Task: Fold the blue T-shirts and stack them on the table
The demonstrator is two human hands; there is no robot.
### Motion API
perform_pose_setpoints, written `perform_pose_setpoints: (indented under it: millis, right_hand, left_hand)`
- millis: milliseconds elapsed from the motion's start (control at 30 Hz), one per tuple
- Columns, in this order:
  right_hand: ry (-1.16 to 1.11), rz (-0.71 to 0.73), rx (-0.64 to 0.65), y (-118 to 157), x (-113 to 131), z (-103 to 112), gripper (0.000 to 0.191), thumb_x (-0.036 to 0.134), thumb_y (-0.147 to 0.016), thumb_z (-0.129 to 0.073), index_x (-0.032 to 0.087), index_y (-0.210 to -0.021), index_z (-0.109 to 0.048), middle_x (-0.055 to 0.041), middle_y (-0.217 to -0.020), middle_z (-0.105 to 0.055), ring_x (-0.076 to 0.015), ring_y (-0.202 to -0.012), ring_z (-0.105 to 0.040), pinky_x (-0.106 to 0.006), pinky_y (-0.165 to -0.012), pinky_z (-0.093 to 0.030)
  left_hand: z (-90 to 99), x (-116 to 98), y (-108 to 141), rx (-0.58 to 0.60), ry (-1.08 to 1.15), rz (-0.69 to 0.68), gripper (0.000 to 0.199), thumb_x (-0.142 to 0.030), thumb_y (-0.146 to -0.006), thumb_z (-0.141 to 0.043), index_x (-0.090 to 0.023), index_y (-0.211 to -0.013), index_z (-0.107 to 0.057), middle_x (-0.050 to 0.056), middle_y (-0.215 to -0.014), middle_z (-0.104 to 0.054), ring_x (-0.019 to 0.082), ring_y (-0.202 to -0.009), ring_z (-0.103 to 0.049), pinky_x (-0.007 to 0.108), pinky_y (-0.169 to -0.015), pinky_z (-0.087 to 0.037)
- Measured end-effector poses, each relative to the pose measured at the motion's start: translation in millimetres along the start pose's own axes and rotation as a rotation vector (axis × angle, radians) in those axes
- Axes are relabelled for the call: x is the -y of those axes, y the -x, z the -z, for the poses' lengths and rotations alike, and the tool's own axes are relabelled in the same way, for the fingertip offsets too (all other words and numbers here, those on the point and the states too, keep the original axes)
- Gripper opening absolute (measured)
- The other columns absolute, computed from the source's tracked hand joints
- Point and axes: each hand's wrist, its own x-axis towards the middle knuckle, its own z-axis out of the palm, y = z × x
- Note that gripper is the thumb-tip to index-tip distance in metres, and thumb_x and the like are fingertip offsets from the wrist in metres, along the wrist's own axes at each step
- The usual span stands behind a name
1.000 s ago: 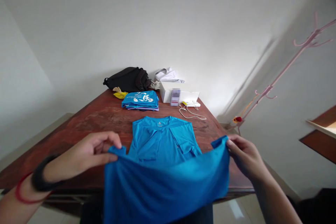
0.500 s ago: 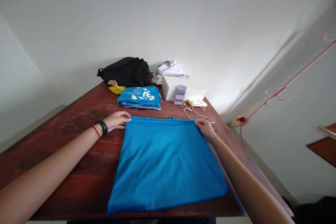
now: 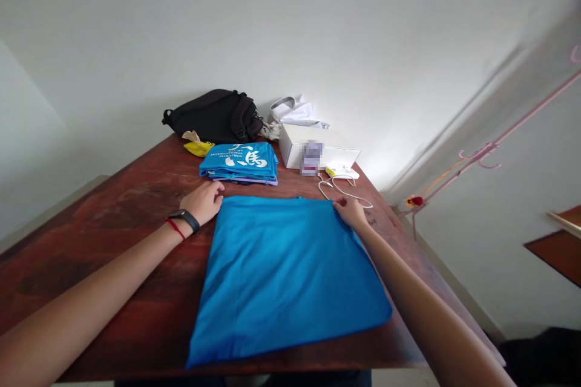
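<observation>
A blue T-shirt [image 3: 290,272] lies folded into a broad panel, with light creases across it, on the dark red wooden table [image 3: 131,242]. At its far left corner is my left hand [image 3: 205,201], fingers curled in against the cloth. A black band and a red string circle that wrist. My right hand [image 3: 349,213] pinches the far right corner between thumb and fingers. Just beyond the shirt sits a stack of folded shirts [image 3: 240,162], the top one blue with white lettering.
Against the wall lie a black backpack [image 3: 211,115], a yellow item [image 3: 198,149] and white cloth [image 3: 295,110]. A white box [image 3: 290,148] stands by a white device [image 3: 344,173] with a looped cable [image 3: 347,193]. To the right is a pink rack [image 3: 481,157].
My left hand has turned at the wrist, and its fingers have curled in from a straighter pose. The shirt's far edge now lies smoother. My right hand keeps its corner.
</observation>
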Motion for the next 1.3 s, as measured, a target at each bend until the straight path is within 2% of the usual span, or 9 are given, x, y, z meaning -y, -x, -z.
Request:
perform_pose_setpoints:
  millis: [100, 167, 267, 367, 433, 633, 1000, 1167, 1300]
  right_hand:
    - [0.149, 0.199, -0.066, 20.1, 26.6, -2.7, 0.032, 0.027, -0.084, -0.061, 0.017, -0.114, -0.069, -0.0160, -0.115, -0.066, -0.0349, -0.114, -0.057, -0.046, -0.100, -0.043]
    - [0.257, 0.424, -0.024, 37.1, 48.9, -10.5, 0.040, 0.033, -0.094, -0.054, 0.017, -0.129, -0.063, -0.0184, -0.132, -0.059, -0.0362, -0.127, -0.050, -0.049, -0.108, -0.037]
    - [0.312, 0.650, 0.205, 59.8, 76.8, -30.4, 0.051, 0.047, -0.101, -0.044, 0.020, -0.143, -0.053, -0.0150, -0.152, -0.046, -0.0340, -0.144, -0.035, -0.049, -0.117, -0.029]
    - [0.365, 0.604, 0.417, 71.1, 85.0, -49.0, 0.062, 0.060, -0.102, -0.034, 0.026, -0.153, -0.041, -0.0092, -0.165, -0.028, -0.0364, -0.153, -0.018, -0.060, -0.119, -0.022]
    - [0.393, 0.523, 0.486, 71.5, 79.2, -54.0, 0.067, 0.066, -0.101, -0.028, 0.030, -0.157, -0.034, -0.0061, -0.168, -0.018, -0.0377, -0.154, -0.011, -0.065, -0.119, -0.017]
    - [0.457, 0.419, 0.435, 59.1, 39.9, -38.2, 0.072, 0.071, -0.099, -0.022, 0.032, -0.159, -0.028, -0.0018, -0.169, -0.014, -0.0325, -0.155, -0.007, -0.056, -0.123, -0.013]
    - [0.457, 0.282, 0.382, 38.9, 2.3, -13.4, 0.069, 0.067, -0.101, -0.025, 0.029, -0.159, -0.027, -0.0035, -0.168, -0.013, -0.0327, -0.155, -0.008, -0.060, -0.122, -0.013]
    - [0.261, 0.380, 0.179, 65.2, 2.8, 9.0, 0.066, 0.061, -0.102, -0.027, 0.025, -0.157, -0.035, -0.0064, -0.168, -0.017, -0.0319, -0.155, -0.007, -0.060, -0.122, -0.013]
    - [0.139, 0.446, 0.235, 119.4, 2.0, 40.2, 0.061, 0.059, -0.102, -0.034, 0.028, -0.155, -0.039, -0.0047, -0.167, -0.021, -0.0306, -0.155, -0.010, -0.055, -0.124, -0.017]
  left_hand:
    - [-2.3, -34.6, 15.7, -0.006, -0.065, -0.216, 0.032, -0.032, -0.092, -0.055, -0.021, -0.120, -0.067, 0.013, -0.131, -0.061, 0.035, -0.120, -0.057, 0.043, -0.103, -0.043]
    - [-14.9, -57.7, 26.2, 0.148, 0.012, -0.395, 0.041, -0.039, -0.098, -0.050, -0.023, -0.133, -0.062, 0.011, -0.144, -0.054, 0.033, -0.134, -0.048, 0.043, -0.115, -0.033]
    - [-47.0, -77.7, 36.7, 0.400, 0.045, -0.527, 0.053, -0.049, -0.099, -0.049, -0.025, -0.146, -0.052, 0.010, -0.157, -0.042, 0.034, -0.145, -0.035, 0.050, -0.120, -0.024]
    - [-74.4, -77.5, 40.2, 0.437, -0.051, -0.472, 0.064, -0.057, -0.098, -0.046, -0.023, -0.152, -0.045, 0.014, -0.162, -0.030, 0.040, -0.150, -0.023, 0.062, -0.119, -0.014]
    - [-80.8, -70.9, 40.5, 0.426, -0.112, -0.451, 0.073, -0.067, -0.095, -0.045, -0.027, -0.155, -0.040, 0.012, -0.165, -0.023, 0.041, -0.151, -0.017, 0.066, -0.118, -0.007]
    - [-61.5, -47.0, 39.2, 0.435, -0.229, -0.435, 0.089, -0.084, -0.085, -0.042, -0.032, -0.158, -0.032, 0.008, -0.167, -0.016, 0.039, -0.152, -0.015, 0.064, -0.118, -0.008]
    - [-36.9, -22.8, 34.6, 0.406, -0.340, -0.239, 0.082, -0.077, -0.093, -0.033, -0.027, -0.158, -0.031, 0.011, -0.166, -0.018, 0.036, -0.152, -0.017, 0.056, -0.119, -0.015]
    - [-17.9, 2.2, 39.0, 0.419, -0.398, -0.128, 0.073, -0.064, -0.100, -0.027, -0.023, -0.160, -0.027, 0.010, -0.167, -0.014, 0.036, -0.153, -0.014, 0.057, -0.119, -0.015]
    - [3.7, 7.8, 71.5, 0.422, -0.406, -0.041, 0.073, -0.062, -0.101, -0.028, -0.021, -0.161, -0.020, 0.014, -0.166, -0.013, 0.040, -0.152, -0.014, 0.061, -0.117, -0.021]
